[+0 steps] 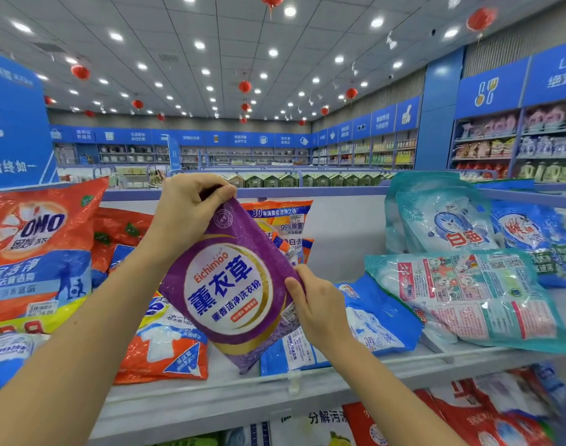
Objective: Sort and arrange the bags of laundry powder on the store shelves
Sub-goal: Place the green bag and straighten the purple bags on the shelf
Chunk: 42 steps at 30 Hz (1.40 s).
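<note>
The left hand (pixel 191 217) pinches the purple bag (pixel 230 284) at 12 o'clock; the right hand (pixel 318 305) grips it at 4 o'clock. Use both to stand it straight on the shelf (pixel 194 394)

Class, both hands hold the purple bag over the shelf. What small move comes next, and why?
Probably stand the purple bag upright on the shelf: it hangs tilted, left hand pinching its top, right hand its side, above a flat orange bag.
</note>
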{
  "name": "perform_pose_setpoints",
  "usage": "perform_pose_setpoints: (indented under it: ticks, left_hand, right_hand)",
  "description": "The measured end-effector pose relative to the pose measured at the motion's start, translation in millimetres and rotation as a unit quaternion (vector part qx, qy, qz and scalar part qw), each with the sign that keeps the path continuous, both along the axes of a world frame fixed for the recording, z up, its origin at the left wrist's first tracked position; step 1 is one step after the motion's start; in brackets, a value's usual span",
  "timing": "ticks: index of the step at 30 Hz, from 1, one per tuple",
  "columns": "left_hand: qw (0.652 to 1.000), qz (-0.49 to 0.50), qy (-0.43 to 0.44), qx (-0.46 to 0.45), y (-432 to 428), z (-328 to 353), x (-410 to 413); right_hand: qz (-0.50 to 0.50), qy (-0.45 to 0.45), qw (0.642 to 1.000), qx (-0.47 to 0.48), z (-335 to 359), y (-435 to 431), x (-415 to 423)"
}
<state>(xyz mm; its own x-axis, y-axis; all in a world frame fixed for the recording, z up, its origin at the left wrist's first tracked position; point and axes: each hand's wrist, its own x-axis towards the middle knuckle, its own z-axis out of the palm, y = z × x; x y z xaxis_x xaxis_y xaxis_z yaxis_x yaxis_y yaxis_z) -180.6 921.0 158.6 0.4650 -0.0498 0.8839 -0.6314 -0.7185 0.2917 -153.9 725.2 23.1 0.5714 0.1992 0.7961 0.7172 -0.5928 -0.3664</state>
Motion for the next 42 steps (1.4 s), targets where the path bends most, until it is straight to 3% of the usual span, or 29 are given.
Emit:
perform_pose_setpoints:
  ticks: [2, 4, 6, 8, 10, 14, 20, 25, 27, 30, 34, 37, 40, 42]
  left_hand:
    - [1.000, -0.007, -0.004, 0.014, -5, 2, 0]
    - [0.999, -0.018, -0.004, 0.047, -13, 7, 0]
    - [0.995, -0.027, -0.006, 0.091, -23, 12, 0]
    - [0.991, -0.032, -0.009, 0.130, -35, 17, 1]
    - [0.988, -0.033, -0.009, 0.148, -45, 22, 3]
    - [0.987, -0.030, -0.033, 0.156, -66, 32, 7]
    - [0.992, -0.053, -0.116, 0.016, -113, 31, 4]
    - [0.978, -0.153, -0.028, -0.140, -175, -18, -2]
    - [0.957, -0.228, 0.033, -0.178, -215, -50, -8]
    - [0.899, -0.340, 0.137, -0.242, -290, -99, -23]
    - [0.823, -0.428, 0.272, -0.256, -406, -152, -42]
    - [0.768, -0.475, 0.365, -0.228, -499, -178, -56]
    - [0.700, -0.490, 0.448, -0.262, -581, -191, -71]
    - [0.680, -0.481, 0.474, -0.287, -629, -195, -78]
  right_hand:
    - [0.023, 0.024, 0.999, 0.029, -5, -2, 0]
    - [0.078, 0.113, 0.990, 0.044, -4, -8, 2]
    - [0.162, 0.240, 0.954, 0.078, 5, -16, 4]
    - [0.233, 0.305, 0.919, 0.091, 13, -20, 6]
    - [0.259, 0.322, 0.906, 0.094, 16, -19, 4]
    - [0.211, 0.285, 0.921, 0.160, 21, -32, -4]
    - [0.141, 0.277, 0.918, 0.248, 25, -106, -33]
    - [0.085, 0.273, 0.886, 0.364, 6, -206, -75]
    - [0.067, 0.270, 0.878, 0.389, -1, -248, -98]
    - [0.023, 0.275, 0.864, 0.421, -12, -312, -132]
    - [-0.032, 0.285, 0.846, 0.449, -29, -407, -168]
    - [-0.052, 0.295, 0.833, 0.465, -39, -480, -189]
    - [-0.056, 0.304, 0.825, 0.473, -49, -551, -203]
    - [-0.061, 0.310, 0.818, 0.481, -54, -596, -209]
